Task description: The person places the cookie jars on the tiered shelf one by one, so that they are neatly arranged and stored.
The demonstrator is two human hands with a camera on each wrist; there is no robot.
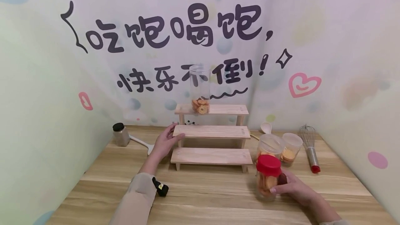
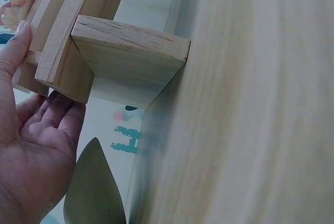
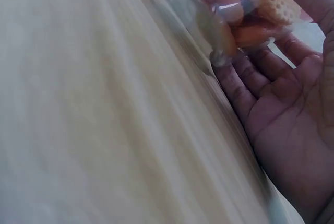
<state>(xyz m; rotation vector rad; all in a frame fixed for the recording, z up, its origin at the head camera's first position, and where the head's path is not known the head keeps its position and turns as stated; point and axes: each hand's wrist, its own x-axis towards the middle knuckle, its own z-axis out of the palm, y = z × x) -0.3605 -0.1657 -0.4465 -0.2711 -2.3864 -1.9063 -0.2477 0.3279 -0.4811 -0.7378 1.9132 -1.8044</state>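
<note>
1. The red-lidded jar (image 1: 264, 183) is in the right hand (image 1: 297, 187), thumb and fingers clamped round it, front right of the wooden stand (image 1: 210, 156).
2. I'd guess it's light, stiff and slick; the biscuits (image 3: 272, 0) inside could crumble.
3. Best hold is round the body, not the lid (image 1: 268, 165).
4. The left hand (image 1: 165, 144) grips the stand's middle tier (image 1: 212, 131), thumb above, fingers below.

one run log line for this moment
left hand: grips middle shelf | right hand: holds red-lidded jar | top shelf: clear jar, cookies inside
</note>
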